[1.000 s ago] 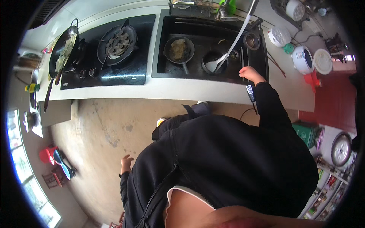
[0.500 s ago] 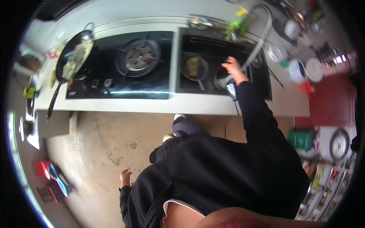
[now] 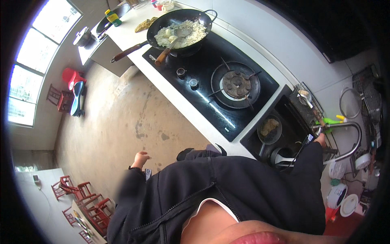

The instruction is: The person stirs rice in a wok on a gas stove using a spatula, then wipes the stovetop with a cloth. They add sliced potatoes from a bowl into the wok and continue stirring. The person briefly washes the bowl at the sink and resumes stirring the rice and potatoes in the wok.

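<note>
Head view, what is sitting near the right hand [image 3: 321,139]?
— A black sink [image 3: 290,136] is lying below it; the hand is resting on the curved tap [image 3: 345,128], its grip hidden.
— And the left hand [image 3: 141,158]?
— It is hanging loose, fingers apart, over the floor.

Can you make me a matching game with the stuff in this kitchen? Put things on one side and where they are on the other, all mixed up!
Things:
1. wok
2. small pan
3. right hand
4. left hand

Places:
A. down in the sink
B. hanging free over the floor, touching nothing
C. at the tap above the sink
D. on the far burner of the stove, full of pale food

Pairs: 1-D, 2-A, 3-C, 4-B
</note>
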A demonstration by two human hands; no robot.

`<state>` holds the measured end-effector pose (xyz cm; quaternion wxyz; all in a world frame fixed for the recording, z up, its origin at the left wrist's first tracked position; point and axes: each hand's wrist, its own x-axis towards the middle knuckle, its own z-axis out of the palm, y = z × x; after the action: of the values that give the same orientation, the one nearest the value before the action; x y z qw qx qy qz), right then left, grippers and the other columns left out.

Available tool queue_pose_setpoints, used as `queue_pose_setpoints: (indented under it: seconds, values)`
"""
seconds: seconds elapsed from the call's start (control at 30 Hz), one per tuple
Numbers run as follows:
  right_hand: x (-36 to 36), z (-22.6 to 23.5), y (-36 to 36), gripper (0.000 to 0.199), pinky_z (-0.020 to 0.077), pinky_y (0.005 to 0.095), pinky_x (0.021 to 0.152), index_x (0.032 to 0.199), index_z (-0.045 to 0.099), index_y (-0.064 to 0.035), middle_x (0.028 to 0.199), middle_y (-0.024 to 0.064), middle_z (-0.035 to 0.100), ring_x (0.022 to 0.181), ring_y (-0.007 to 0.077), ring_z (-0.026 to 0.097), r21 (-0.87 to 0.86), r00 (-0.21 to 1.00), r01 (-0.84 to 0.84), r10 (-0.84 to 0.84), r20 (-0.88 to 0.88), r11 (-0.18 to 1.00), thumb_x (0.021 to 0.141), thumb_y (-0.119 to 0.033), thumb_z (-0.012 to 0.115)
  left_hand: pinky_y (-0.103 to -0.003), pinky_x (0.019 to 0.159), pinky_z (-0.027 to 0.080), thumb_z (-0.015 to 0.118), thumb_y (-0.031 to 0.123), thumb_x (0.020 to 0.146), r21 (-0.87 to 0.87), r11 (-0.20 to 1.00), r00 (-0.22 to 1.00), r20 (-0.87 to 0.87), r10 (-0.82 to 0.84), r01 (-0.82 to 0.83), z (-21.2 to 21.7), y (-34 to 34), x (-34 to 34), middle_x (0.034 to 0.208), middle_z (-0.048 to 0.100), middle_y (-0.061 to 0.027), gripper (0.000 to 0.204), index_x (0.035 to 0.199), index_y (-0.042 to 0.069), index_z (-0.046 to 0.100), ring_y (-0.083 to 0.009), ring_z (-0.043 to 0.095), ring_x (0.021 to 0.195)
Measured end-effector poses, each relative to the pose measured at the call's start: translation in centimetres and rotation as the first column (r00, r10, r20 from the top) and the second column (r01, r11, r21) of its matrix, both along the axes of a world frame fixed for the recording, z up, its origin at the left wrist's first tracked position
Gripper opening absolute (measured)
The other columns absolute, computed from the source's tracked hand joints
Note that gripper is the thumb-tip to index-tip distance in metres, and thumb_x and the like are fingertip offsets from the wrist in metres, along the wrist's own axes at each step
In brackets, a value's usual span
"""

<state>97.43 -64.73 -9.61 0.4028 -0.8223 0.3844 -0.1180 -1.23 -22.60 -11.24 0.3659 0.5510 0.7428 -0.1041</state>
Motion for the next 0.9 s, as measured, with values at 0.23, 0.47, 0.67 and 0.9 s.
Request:
queue_pose_setpoints:
  seconds: [0.23, 0.47, 0.67, 0.9]
  values:
    - [-1.5, 3.1, 2.7, 0.05, 0.0478, 0.0442, 0.089, 0.1, 0.066, 0.0081, 0.103, 0.0277, 0.066, 0.097, 0.0384, 0.063, -0.101, 0.94, -0.327, 0.334, 0.065, 0.94, 0.075, -0.036, 0.068, -0.036, 0.089, 0.053, 0.08, 0.03, 0.062, -0.088, 0.982, 0.975, -0.13, -0.18, 0.169, 0.1, 7.3, -0.1, 0.102, 0.073, -0.0119, 0.051, 0.108, 0.009, 0.073, -0.0264, 0.069, 0.099]
    - [-11.4, 8.2, 14.8, 0.032, 0.0476, 0.0299, 0.082, 0.113, 0.065, 0.0009, 0.103, 0.0085, 0.068, 0.094, 0.0182, 0.063, 0.186, 0.677, -0.659, 0.468, 0.568, 0.729, 0.088, -0.018, 0.069, -0.045, 0.103, 0.043, 0.071, 0.038, 0.074, 0.075, 0.908, 0.814, -0.477, -0.33, 0.412, 3.0, 21.9, -0.2, 0.113, 0.069, -0.0138, 0.045, 0.114, 0.018, 0.071, -0.0329, 0.062, 0.111]
    - [-33.9, 18.4, 38.8, 0.02, 0.0467, 0.0207, 0.075, 0.11, 0.066, -0.0034, 0.099, 0.0006, 0.066, 0.085, 0.0078, 0.059, -0.018, -0.021, -1.0, 0.87, 0.493, -0.014, 0.091, -0.008, 0.066, -0.036, 0.091, 0.044, 0.065, 0.049, 0.084, 0.236, 0.931, 0.831, 0.545, 0.111, -0.279, 7.2, 43.9, -2.7, 0.109, 0.068, -0.0065, 0.048, 0.106, 0.007, 0.071, -0.0215, 0.06, 0.101]
    - [-57.4, 21.7, 61.8, 0.075, 0.0535, 0.0366, 0.082, 0.135, 0.051, -0.0176, 0.14, 0.0097, 0.045, 0.113, 0.031, 0.059, -0.397, -0.575, -0.789, 0.791, 0.209, -0.469, 0.067, -0.02, 0.084, -0.034, 0.093, 0.045, 0.059, 0.036, 0.096, 0.381, 0.896, 0.594, 0.674, -0.439, 0.229, 19.0, 53.8, 7.9, 0.116, 0.066, -0.0092, 0.042, 0.124, 0.005, 0.063, -0.0182, 0.059, 0.108]
